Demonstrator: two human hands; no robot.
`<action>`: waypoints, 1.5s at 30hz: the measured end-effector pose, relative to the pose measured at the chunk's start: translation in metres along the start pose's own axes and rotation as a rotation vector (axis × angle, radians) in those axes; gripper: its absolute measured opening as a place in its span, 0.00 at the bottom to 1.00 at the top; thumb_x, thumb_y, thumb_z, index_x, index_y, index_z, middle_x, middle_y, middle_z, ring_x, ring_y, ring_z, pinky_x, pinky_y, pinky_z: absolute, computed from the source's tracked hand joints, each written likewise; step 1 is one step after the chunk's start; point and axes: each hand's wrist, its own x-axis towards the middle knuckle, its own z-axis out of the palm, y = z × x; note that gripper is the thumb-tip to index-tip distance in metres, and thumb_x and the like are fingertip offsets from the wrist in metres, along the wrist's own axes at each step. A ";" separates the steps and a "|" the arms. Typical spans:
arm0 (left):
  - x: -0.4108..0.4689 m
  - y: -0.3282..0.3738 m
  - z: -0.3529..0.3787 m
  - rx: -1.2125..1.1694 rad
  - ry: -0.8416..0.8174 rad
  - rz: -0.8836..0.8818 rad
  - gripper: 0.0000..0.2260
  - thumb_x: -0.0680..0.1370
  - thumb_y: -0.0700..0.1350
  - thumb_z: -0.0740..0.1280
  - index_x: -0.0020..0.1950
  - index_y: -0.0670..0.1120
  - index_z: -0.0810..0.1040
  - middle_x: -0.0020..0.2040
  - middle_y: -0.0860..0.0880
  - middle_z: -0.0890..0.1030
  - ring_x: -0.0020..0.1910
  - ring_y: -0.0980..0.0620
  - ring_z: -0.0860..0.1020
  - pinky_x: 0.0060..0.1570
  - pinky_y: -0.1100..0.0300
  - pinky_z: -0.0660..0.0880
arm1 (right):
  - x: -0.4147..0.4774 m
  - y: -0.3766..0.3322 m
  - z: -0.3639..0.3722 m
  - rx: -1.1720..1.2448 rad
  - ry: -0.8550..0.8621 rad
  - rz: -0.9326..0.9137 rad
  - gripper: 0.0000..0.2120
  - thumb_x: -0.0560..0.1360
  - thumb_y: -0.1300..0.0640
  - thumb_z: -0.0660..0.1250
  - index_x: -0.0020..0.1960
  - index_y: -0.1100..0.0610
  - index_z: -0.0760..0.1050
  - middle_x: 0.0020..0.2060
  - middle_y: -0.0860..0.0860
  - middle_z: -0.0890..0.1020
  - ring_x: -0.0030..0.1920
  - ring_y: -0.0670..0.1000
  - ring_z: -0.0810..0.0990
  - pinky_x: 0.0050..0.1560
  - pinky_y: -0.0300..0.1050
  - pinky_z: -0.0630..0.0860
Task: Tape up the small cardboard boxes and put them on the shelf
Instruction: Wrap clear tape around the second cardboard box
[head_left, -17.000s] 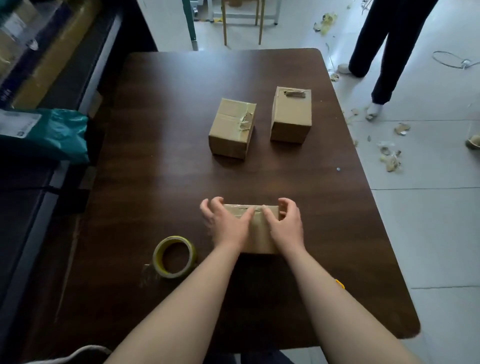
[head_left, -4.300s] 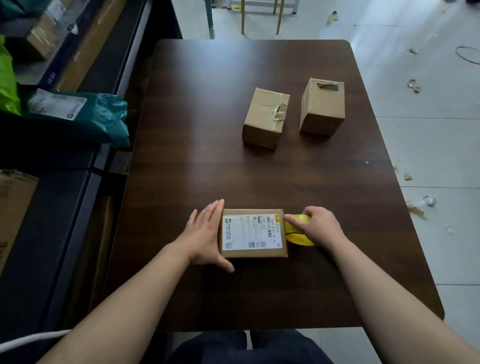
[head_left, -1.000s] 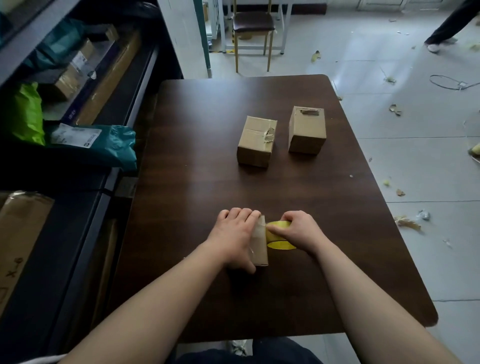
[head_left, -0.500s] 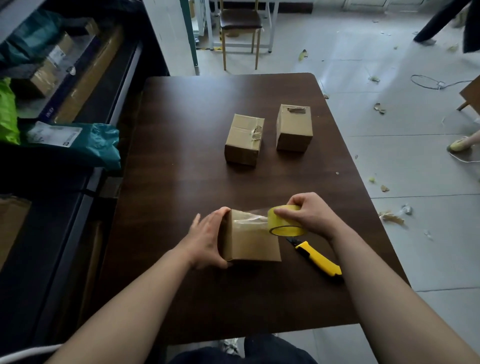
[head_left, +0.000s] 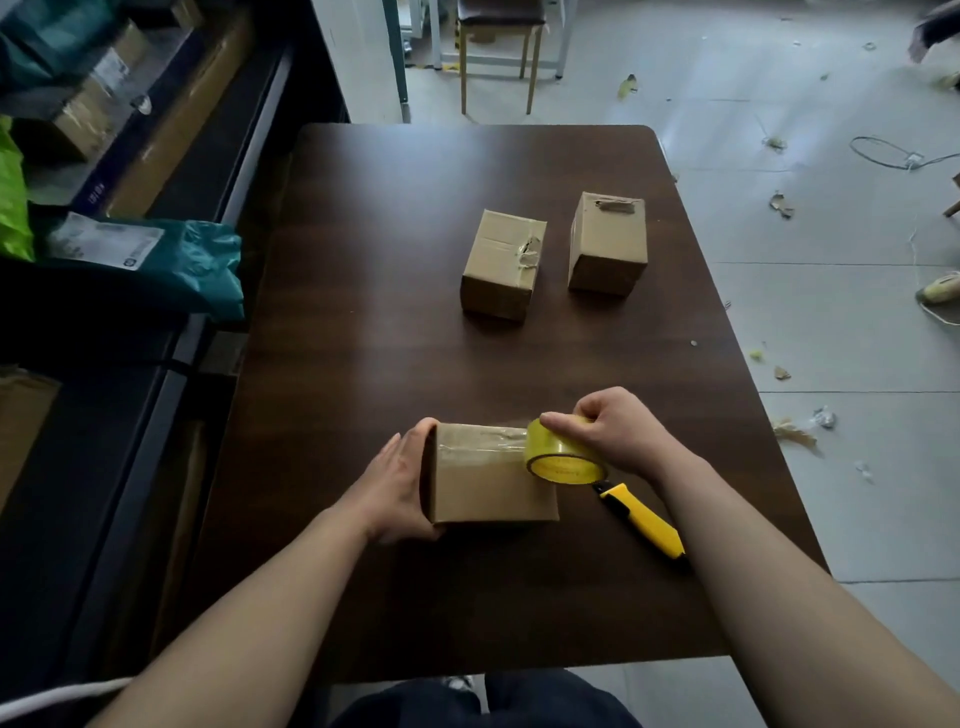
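Observation:
A small cardboard box (head_left: 488, 483) lies near the front of the dark wooden table (head_left: 395, 322). My left hand (head_left: 395, 483) clasps its left end. My right hand (head_left: 613, 431) grips a yellow roll of clear tape (head_left: 563, 460) at the box's upper right corner, and a strip of tape runs from the roll across the box's far top edge. Two more small cardboard boxes stand farther back, one (head_left: 504, 262) in the middle and one (head_left: 608, 241) to its right.
A yellow utility knife (head_left: 644, 522) lies on the table just right of the box, under my right forearm. The dark shelf (head_left: 171, 291) along the left holds a teal mailer bag (head_left: 156, 257) and cartons. A chair (head_left: 498, 47) stands beyond the table. Scraps litter the floor.
The box has been lowered flat onto the table. My right hand has drawn the tape roll down onto the box's right corner, with tape laid across the top. The view has moved closer.

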 end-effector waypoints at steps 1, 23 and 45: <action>0.001 -0.001 0.000 -0.022 0.000 -0.009 0.54 0.57 0.57 0.77 0.73 0.57 0.46 0.67 0.52 0.65 0.69 0.50 0.63 0.70 0.51 0.64 | 0.001 0.001 -0.003 -0.034 0.040 -0.007 0.23 0.69 0.37 0.71 0.30 0.56 0.73 0.28 0.48 0.74 0.32 0.48 0.73 0.31 0.42 0.69; 0.021 -0.012 0.003 -0.031 -0.037 -0.012 0.53 0.58 0.56 0.79 0.73 0.56 0.47 0.67 0.51 0.67 0.70 0.50 0.63 0.74 0.47 0.57 | 0.038 0.034 0.014 -0.280 0.056 0.117 0.24 0.69 0.31 0.65 0.42 0.53 0.75 0.38 0.48 0.78 0.42 0.49 0.76 0.38 0.44 0.75; 0.039 0.011 -0.010 -0.083 0.253 -0.123 0.33 0.72 0.46 0.58 0.78 0.52 0.55 0.77 0.50 0.56 0.76 0.46 0.55 0.76 0.46 0.51 | 0.020 0.033 0.067 -0.035 0.059 0.340 0.27 0.75 0.34 0.60 0.31 0.55 0.72 0.29 0.50 0.75 0.40 0.55 0.76 0.40 0.46 0.69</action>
